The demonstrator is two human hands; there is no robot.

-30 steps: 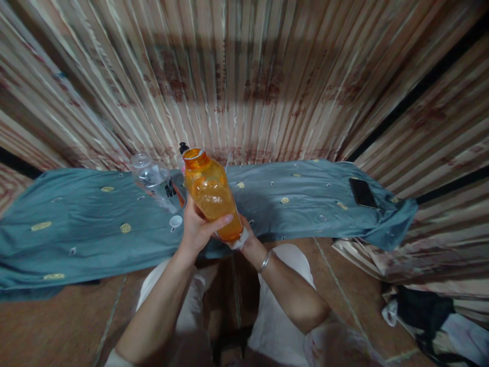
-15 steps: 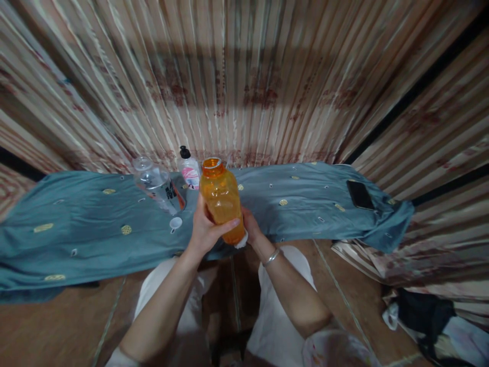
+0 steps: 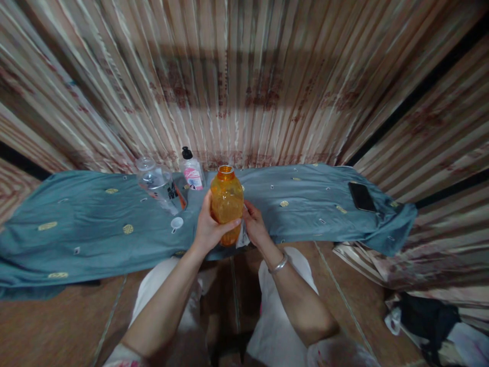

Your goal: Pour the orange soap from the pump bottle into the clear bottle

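Observation:
An orange see-through bottle (image 3: pixel 226 200), its mouth uncapped, is held nearly upright over the near edge of the cloth-covered table. My left hand (image 3: pixel 211 227) wraps round its left side, thumb across the front. At its lower right, my right hand (image 3: pixel 254 223) is closed on a white tissue or cloth (image 3: pixel 242 238) pressed to the bottle's side; its fingertips are partly hidden. Left of the bottle stand a large clear bottle (image 3: pixel 158 186) and a pink-labelled bottle with a black pump top (image 3: pixel 192 172). A small white cap (image 3: pixel 177 223) lies close by.
A teal patterned cloth (image 3: pixel 91 224) covers the long narrow table. A black phone (image 3: pixel 361 197) lies at its right end. Striped curtains (image 3: pixel 244 86) hang right behind the table. Dark and white fabric items (image 3: pixel 428 316) lie on the floor at lower right.
The orange bottle has moved slightly right and down and stands straighter. My right hand, with the white tissue or cloth, has come from behind the bottle's base up along its right side.

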